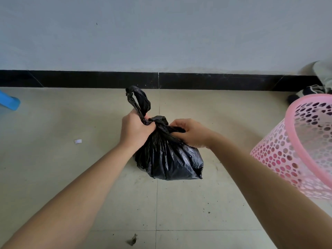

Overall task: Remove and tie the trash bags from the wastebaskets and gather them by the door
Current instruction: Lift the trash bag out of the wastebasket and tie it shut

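A full black trash bag (pixel 170 159) rests on the tiled floor near the wall. Its top is twisted into a knot between my hands. My left hand (pixel 133 129) grips one handle strip, whose loop (pixel 139 97) sticks up behind my fingers. My right hand (pixel 190 133) clutches the other strip and the gathered plastic on the knot's right side. The pink perforated wastebasket (pixel 294 150) stands tilted at the right edge with no bag in it.
A black skirting board (pixel 89 79) runs along the grey wall. A blue plastic object (pixel 9 101) pokes in at the left edge. Clothing (pixel 316 87) lies behind the basket. A white scrap (pixel 78 141) and a bit of debris (pixel 133 239) lie on the floor.
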The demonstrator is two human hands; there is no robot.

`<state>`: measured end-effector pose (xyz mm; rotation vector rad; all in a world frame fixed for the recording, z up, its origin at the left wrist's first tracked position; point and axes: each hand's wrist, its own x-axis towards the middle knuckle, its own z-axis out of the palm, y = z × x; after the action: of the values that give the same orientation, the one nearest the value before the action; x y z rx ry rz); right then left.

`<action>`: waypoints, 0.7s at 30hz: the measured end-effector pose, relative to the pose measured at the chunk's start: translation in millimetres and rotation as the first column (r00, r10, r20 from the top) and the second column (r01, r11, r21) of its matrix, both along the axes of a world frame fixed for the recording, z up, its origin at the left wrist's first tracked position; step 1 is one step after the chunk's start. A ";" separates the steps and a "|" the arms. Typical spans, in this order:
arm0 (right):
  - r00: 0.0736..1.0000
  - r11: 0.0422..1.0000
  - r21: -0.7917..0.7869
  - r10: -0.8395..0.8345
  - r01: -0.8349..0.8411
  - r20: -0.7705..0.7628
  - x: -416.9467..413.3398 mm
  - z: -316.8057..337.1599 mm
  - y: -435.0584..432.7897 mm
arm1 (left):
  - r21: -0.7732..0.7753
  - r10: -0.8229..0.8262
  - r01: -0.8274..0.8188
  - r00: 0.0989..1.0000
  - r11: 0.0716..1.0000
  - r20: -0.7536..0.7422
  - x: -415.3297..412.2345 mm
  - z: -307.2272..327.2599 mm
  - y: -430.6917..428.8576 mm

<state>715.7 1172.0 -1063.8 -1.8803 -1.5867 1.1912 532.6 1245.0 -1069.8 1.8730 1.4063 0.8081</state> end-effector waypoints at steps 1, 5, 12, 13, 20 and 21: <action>1.000 1.000 -0.003 0.020 -0.020 0.017 -0.8 0.5 0.2 | 0.010 0.030 -0.030 0.999 0.999 -0.013 0.0 -1.4 -1.9; 0.999 0.998 0.056 0.021 -0.023 0.032 -4.3 3.4 -2.0 | -0.168 0.100 -0.090 0.994 0.982 0.051 0.7 -5.5 -6.5; 0.995 0.984 0.154 -0.076 0.085 -0.065 -13.4 3.7 -5.7 | -0.703 0.354 0.178 0.763 0.689 0.541 2.9 17.7 -3.1; 0.995 0.985 0.155 -0.071 0.081 -0.070 -13.5 5.3 -5.9 | -0.712 0.386 0.210 0.720 0.670 0.576 3.3 20.6 -2.7; 0.994 0.998 0.055 0.005 0.001 -0.113 -8.4 15.7 -8.0 | -0.581 0.312 0.127 0.741 0.804 0.594 7.2 17.0 -7.5; 0.994 0.999 0.034 0.005 -0.001 -0.112 -6.4 16.5 -8.1 | -0.575 0.294 0.132 0.755 0.807 0.586 6.1 16.8 -7.5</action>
<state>709.3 1163.9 -1047.3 -1.7582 -1.5404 1.2406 538.7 1237.5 -1053.0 0.9000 1.0981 0.8331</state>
